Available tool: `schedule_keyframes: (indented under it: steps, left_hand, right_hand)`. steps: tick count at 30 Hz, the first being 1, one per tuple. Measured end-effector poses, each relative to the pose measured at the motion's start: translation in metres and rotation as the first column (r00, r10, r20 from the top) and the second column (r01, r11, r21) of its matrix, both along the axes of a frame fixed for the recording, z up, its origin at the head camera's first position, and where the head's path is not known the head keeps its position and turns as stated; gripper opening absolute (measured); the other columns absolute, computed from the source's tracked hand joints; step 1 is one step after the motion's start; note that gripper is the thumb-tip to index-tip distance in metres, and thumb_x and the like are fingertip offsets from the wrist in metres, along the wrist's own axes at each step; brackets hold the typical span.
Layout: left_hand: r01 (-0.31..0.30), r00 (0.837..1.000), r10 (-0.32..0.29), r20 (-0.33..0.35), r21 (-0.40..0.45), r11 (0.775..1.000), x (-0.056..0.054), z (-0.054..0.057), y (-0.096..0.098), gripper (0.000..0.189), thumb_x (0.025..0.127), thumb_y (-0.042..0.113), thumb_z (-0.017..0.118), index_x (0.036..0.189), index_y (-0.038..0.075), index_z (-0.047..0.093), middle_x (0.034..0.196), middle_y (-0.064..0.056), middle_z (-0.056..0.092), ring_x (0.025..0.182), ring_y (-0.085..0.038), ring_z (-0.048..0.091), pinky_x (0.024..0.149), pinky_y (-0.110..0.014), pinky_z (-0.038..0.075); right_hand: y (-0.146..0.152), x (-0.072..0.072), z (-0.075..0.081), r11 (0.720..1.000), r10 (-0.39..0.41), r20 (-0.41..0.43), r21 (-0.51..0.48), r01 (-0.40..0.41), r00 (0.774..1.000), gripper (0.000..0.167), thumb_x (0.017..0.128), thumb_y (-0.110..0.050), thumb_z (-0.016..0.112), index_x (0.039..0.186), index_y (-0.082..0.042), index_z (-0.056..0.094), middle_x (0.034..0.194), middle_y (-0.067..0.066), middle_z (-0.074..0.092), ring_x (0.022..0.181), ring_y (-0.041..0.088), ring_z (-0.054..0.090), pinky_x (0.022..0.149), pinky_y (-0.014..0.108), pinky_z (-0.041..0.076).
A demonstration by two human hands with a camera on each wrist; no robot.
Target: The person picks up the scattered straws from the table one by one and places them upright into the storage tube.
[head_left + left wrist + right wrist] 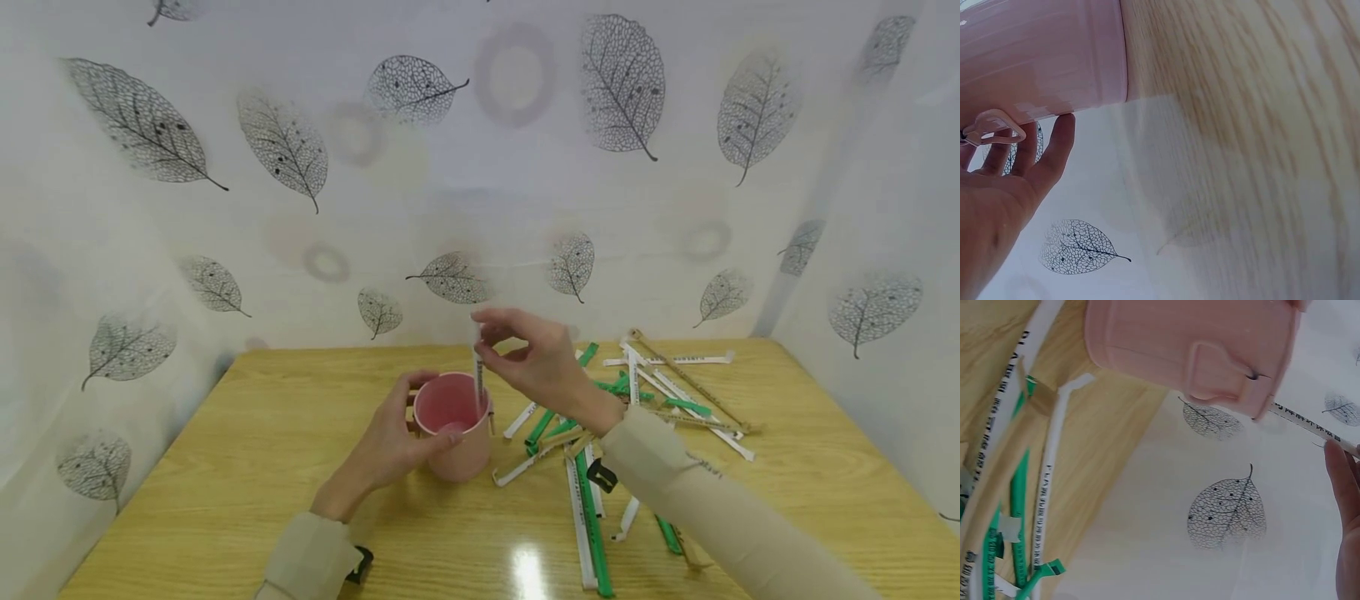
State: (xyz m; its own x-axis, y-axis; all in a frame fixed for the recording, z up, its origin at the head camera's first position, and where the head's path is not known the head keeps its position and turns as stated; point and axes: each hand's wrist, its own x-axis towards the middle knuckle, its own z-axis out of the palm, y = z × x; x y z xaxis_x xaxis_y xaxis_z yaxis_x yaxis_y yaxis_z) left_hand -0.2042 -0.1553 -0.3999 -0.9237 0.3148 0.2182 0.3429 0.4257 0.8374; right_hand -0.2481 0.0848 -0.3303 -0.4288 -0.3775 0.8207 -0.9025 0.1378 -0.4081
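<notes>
From the head, the left hand [393, 443] holds the pink cup [459, 457] on the table [262, 433], and the right hand [538, 360] pinches the top of a thin white stick [479, 379] whose low part is in the cup, left of a messy heap of sticks [592, 533]. In the left wrist view, fingertips [1064, 123] touch the cup's side, and a hard push there could tip it. In the right wrist view, the stick pokes out near the handle [1192, 372], and letting go too soon could make it flop.
</notes>
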Motion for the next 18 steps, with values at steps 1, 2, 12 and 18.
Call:
schedule_keyframes:
  steps: [1, 2, 12, 18]
  left_hand:
    - [0.000, 1.000, 0.000, 0.000, 0.001, 1.000, 0.000, 0.000, 0.000, 0.080, 0.085, 0.028, 0.082, 0.149, 0.010, 0.039, 0.141, -0.011, 0.055, 0.121, -0.029, 0.057, 0.088, -0.035, 0.056]
    - [0.000, 1.000, 0.000, 0.000, 0.003, 1.000, 0.000, 0.000, 0.000, 0.080, 0.085, 0.028, 0.082, 0.149, 0.010, 0.039, 0.140, -0.011, 0.055, 0.120, -0.029, 0.057, 0.087, -0.035, 0.056]
    - [-0.006, 1.000, 0.006, 0.004, -0.007, 1.000, 0.000, 0.000, 0.001, 0.080, 0.084, 0.029, 0.082, 0.149, 0.011, 0.039, 0.140, -0.011, 0.055, 0.119, -0.029, 0.058, 0.087, -0.035, 0.056]
    - [-0.011, 1.000, 0.010, -0.025, -0.028, 1.000, 0.000, 0.000, 0.001, 0.083, 0.084, 0.035, 0.082, 0.149, 0.011, 0.038, 0.141, -0.012, 0.055, 0.121, -0.030, 0.058, 0.088, -0.035, 0.056]
  right_hand:
    - [0.000, 0.000, -0.002, 1.000, -0.001, 0.004, 0.004, 0.001, 1.000, 0.040, 0.084, 0.014, 0.074, 0.121, 0.004, 0.065, 0.096, 0.019, 0.074, 0.082, 0.028, 0.076, 0.066, 0.025, 0.062]
    - [0.000, 0.000, -0.004, 1.000, 0.002, 0.012, 0.008, -0.002, 1.000, 0.040, 0.083, 0.014, 0.074, 0.121, 0.005, 0.065, 0.096, 0.019, 0.074, 0.082, 0.028, 0.076, 0.066, 0.025, 0.062]
    - [0.002, -0.001, -0.022, 0.998, -0.013, 0.074, 0.070, 0.008, 0.997, 0.038, 0.086, 0.011, 0.073, 0.122, 0.005, 0.063, 0.095, 0.016, 0.076, 0.085, 0.026, 0.076, 0.069, 0.019, 0.060]
    - [0.003, -0.002, -0.024, 0.997, -0.032, 0.075, 0.076, 0.026, 0.997, 0.042, 0.086, 0.011, 0.074, 0.125, 0.004, 0.061, 0.094, 0.016, 0.075, 0.084, 0.026, 0.076, 0.069, 0.018, 0.060]
